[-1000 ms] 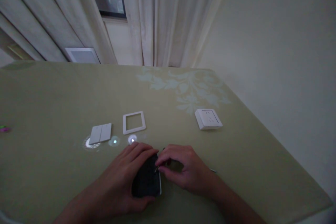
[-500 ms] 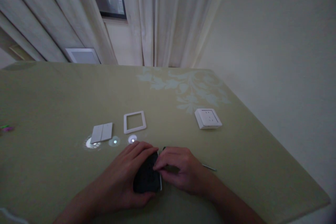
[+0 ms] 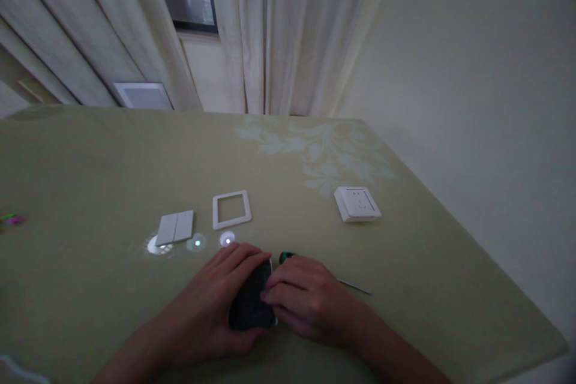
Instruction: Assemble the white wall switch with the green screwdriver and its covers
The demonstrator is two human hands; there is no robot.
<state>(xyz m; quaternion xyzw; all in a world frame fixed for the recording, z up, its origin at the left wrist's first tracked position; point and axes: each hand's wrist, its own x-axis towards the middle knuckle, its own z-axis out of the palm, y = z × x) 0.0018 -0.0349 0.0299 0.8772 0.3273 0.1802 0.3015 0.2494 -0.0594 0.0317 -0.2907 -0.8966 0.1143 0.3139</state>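
Note:
My left hand (image 3: 225,300) is closed around a black block with a thin white edge (image 3: 252,303), which looks like the back of a wall switch. The block is tilted, its dark side facing up towards me. Against that dark side my right hand (image 3: 310,297) pinches thumb and fingertips together; whatever lies between them is too small or hidden to tell. A screwdriver (image 3: 355,286) rests on the table beneath my right hand, its green-black handle and metal shaft showing on either side. Beyond my left hand lie a white square frame (image 3: 231,224) and a white two-panel switch cover (image 3: 175,228).
A white boxed wall socket (image 3: 357,204) stands on the table (image 3: 112,168) to the right. Small green and purple items (image 3: 13,219) lie at the far left. Curtains (image 3: 288,30) hang behind the table, and a wall (image 3: 472,72) runs along its right side.
My right hand has shifted slightly down and its fingers have curled closer, uncovering more of the screwdriver's handle and shaft. My left hand and the block stay put.

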